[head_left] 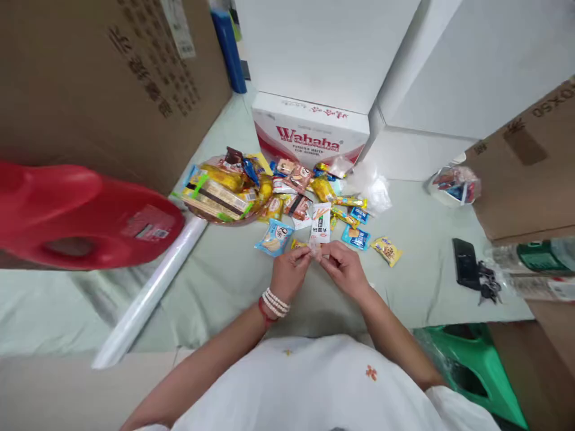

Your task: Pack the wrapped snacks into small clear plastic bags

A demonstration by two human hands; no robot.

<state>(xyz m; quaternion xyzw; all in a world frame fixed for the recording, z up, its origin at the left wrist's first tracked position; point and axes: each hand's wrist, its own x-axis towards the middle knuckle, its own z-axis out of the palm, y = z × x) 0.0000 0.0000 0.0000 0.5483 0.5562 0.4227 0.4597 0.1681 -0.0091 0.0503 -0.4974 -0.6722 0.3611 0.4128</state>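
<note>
My left hand [290, 272], with white beads and a red band at the wrist, pinches one side of a small, see-through wrapper [315, 246]. The other side is between the fingertips of my right hand [345, 269]. What is inside the wrapper is too small to make out. Just beyond my fingers lies a white snack packet [320, 220] with dark print; whether it joins the wrapper I cannot tell. A blue snack packet [274, 237] lies beside my left hand. To the right are blue packets [356, 237] and a yellow cookie packet [386, 250].
A basket [215, 219] full of snacks stands at the back left, with more packets [299, 178] piled beside it. Behind is a Wahaba-style carton [309, 134]. A red jug [112, 221] and plastic roll [148, 299] are left; a black phone-like object [465, 262] and bottles [539, 257] right.
</note>
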